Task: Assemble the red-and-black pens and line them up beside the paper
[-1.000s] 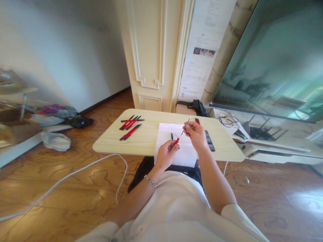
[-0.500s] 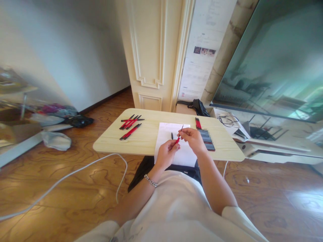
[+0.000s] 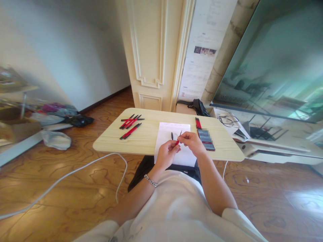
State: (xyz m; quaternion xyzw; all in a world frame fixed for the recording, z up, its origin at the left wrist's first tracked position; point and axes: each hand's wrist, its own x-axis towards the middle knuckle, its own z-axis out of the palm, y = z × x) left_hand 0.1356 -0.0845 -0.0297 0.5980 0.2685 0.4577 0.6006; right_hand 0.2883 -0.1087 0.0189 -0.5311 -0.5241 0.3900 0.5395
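Observation:
Over a white sheet of paper point(image 3: 161, 148), my left hand point(image 3: 166, 154) is closed around a red pen barrel point(image 3: 178, 142). My right hand point(image 3: 193, 142) pinches a thin pen refill point(image 3: 181, 132) just above the barrel's upper end; its dark tip points up. Whether the refill's lower end sits inside the barrel is too small to tell. A black pen part point(image 3: 172, 135) lies on the paper beyond my left fingers.
Several red-and-black pens point(image 3: 130, 126) lie at the left of the pale table point(image 3: 111, 141). More red pens point(image 3: 198, 123) lie at the right, behind a dark grey case point(image 3: 207, 140). A white cable point(image 3: 75, 171) crosses the floor.
My right hand has come down slightly with the refill, closer to my left hand. Less of the red barrel shows between my fingers now.

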